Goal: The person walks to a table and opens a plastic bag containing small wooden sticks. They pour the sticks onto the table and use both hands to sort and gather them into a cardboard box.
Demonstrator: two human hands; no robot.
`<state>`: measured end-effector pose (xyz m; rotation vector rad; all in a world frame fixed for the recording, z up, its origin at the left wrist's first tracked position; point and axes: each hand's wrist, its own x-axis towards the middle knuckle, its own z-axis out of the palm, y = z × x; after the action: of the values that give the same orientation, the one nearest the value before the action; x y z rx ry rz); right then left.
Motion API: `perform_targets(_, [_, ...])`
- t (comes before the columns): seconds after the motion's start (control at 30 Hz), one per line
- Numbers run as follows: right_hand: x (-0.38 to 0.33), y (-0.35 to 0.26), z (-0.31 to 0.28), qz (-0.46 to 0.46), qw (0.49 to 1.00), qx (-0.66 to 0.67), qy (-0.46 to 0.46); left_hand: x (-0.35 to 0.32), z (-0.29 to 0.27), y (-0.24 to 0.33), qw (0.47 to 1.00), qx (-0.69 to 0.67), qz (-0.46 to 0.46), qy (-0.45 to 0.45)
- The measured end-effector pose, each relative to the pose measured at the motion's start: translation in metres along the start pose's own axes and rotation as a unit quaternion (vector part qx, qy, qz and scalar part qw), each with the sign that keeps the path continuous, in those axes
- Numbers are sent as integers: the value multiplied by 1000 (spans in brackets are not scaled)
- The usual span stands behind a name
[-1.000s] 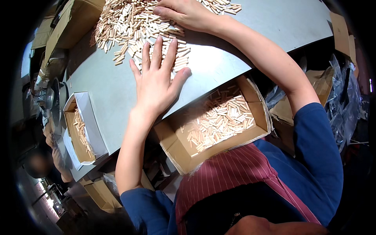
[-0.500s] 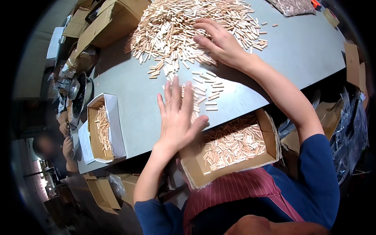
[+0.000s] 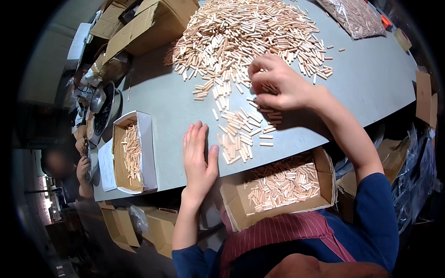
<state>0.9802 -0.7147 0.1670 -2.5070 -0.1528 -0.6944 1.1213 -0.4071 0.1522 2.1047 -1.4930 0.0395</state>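
A large heap of short wooden dowel pins (image 3: 250, 32) covers the far part of the grey table, and a trail of loose ones (image 3: 237, 134) runs toward the near edge. My left hand (image 3: 199, 155) lies on the table beside this trail, its fingers stretched out and nothing in it. My right hand (image 3: 287, 85) is over the near right side of the heap. Its fingers are curved, with a gap between them and the thumb where several dowels show on the table. Against the near edge, a cardboard box (image 3: 327, 173) holds a layer of the same dowels.
A small white-sided box (image 3: 146, 153) with some dowels stands on the left, beside a paper sheet (image 3: 106, 164). Large cartons (image 3: 160, 28) stand at the far left. A clear bag of dowels (image 3: 354, 18) and a tape roll (image 3: 402, 40) lie at the far right. Another person's hands (image 3: 82, 164) work at left.
My left hand has drawn back from the loose dowels to their left. My right hand has come nearer from the heap and curled its fingers. More dowels show near the edge.
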Motion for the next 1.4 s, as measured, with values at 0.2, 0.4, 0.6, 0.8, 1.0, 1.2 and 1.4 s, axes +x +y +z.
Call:
perform_targets(0.2, [-1, -8, -1, -16, 997, -60, -51, 3, 0, 1, 1000, -29, 2, 10])
perform_targets(0.4, [-2, 1, 3, -34, 995, -90, 17, 29, -1, 10, 997, -46, 38, 58])
perform_targets(0.6, [-1, 19, 7, -31, 992, -90, 86, 92, 7, 30, 980, -17, 197, -11])
perform_targets(0.8, [2, 18, 2, -32, 991, -94, 91, 102, 14, 30, 980, 20, 186, -63])
perform_targets(1.0, [3, 16, 3, -37, 993, -73, 84, 91, 16, 33, 985, 13, 164, -55])
perform_targets(1.2, [-3, 24, -3, 10, 988, -78, 130, 72, -47, -15, 976, 47, -71, 201])
perform_targets(1.4, [4, 10, -4, -18, 998, -18, 56, -6, -128, -98, 891, 338, -190, 238])
